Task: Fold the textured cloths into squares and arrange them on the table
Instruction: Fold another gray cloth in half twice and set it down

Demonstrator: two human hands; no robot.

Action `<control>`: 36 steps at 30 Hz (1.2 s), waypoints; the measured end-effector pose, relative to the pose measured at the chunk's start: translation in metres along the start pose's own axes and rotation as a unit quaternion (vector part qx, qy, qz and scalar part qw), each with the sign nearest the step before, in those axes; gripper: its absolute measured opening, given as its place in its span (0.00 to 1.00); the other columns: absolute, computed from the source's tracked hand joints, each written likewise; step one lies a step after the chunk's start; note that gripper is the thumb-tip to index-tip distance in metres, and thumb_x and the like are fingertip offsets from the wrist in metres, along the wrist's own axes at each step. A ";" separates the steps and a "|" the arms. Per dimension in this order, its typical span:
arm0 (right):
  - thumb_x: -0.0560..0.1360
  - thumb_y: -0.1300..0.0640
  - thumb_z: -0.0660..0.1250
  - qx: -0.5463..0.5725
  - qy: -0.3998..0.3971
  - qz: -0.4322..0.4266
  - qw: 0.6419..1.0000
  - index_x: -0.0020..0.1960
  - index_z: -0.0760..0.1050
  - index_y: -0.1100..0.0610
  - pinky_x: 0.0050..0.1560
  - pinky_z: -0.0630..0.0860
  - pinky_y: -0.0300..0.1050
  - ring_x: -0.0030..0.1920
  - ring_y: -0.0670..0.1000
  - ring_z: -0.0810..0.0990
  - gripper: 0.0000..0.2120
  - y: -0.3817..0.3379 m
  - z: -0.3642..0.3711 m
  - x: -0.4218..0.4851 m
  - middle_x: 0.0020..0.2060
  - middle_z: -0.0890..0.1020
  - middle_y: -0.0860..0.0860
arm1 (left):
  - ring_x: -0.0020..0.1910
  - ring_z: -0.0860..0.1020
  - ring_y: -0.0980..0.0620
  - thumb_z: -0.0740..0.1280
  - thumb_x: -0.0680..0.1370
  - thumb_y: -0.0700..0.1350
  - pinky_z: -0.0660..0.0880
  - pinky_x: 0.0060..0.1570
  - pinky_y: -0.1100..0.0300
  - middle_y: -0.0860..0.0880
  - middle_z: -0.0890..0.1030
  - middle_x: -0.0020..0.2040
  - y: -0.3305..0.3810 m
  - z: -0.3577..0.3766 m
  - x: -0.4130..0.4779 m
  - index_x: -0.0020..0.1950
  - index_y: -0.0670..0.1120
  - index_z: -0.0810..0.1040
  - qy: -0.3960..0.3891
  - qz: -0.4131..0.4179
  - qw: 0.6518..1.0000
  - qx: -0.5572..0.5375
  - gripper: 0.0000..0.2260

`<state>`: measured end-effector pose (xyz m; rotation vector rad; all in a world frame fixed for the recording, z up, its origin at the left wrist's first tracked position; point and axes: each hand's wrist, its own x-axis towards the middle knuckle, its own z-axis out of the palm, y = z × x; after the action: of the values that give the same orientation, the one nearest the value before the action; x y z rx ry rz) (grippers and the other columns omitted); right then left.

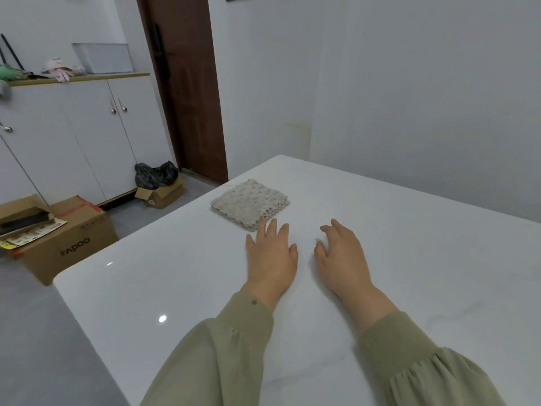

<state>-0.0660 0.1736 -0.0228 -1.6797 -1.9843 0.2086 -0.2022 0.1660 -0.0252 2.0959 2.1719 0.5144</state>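
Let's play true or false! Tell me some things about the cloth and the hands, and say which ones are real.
1. The cloth lies folded on the white table. True.
2. The left hand is nearer the cloth than the right hand. True.
3. The right hand grips the cloth. False: it holds nothing and lies apart from the cloth.
4. The cardboard box stands on the table. False: it stands on the floor.
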 end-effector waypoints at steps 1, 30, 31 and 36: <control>0.79 0.55 0.56 0.001 0.014 0.012 1.000 0.71 0.65 0.59 0.72 0.55 0.46 0.73 0.54 0.60 0.20 0.010 -0.010 -0.012 0.73 0.62 0.55 | 0.77 0.44 0.49 0.51 0.82 0.51 0.47 0.73 0.44 0.48 0.51 0.78 0.014 0.002 -0.008 0.76 0.49 0.55 -0.003 0.015 1.000 -0.010 0.23; 0.77 0.55 0.59 -0.126 0.184 0.198 0.954 0.73 0.59 0.62 0.74 0.50 0.52 0.75 0.56 0.53 0.26 0.214 -0.172 -0.197 0.75 0.56 0.58 | 0.77 0.41 0.48 0.44 0.80 0.60 0.41 0.73 0.40 0.50 0.44 0.78 0.232 0.053 -0.153 0.78 0.54 0.45 -0.176 0.272 0.944 0.064 0.27; 0.77 0.56 0.59 -0.128 0.194 0.204 0.951 0.73 0.59 0.62 0.74 0.49 0.53 0.75 0.57 0.53 0.26 0.219 -0.174 -0.194 0.75 0.55 0.58 | 0.77 0.41 0.48 0.44 0.80 0.61 0.41 0.73 0.40 0.50 0.43 0.78 0.232 0.053 -0.151 0.78 0.54 0.45 -0.179 0.276 0.942 0.067 0.27; 0.77 0.56 0.60 -0.107 0.204 0.262 0.937 0.72 0.59 0.63 0.73 0.54 0.55 0.73 0.60 0.57 0.26 0.246 -0.178 -0.184 0.74 0.60 0.61 | 0.77 0.42 0.48 0.46 0.80 0.61 0.41 0.73 0.40 0.51 0.45 0.79 0.232 0.054 -0.146 0.77 0.55 0.47 -0.174 0.279 0.943 0.048 0.27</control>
<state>0.2503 0.0136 -0.0338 -2.1629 -1.2665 -0.1686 0.0441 0.0338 -0.0338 2.6113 1.4311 0.0492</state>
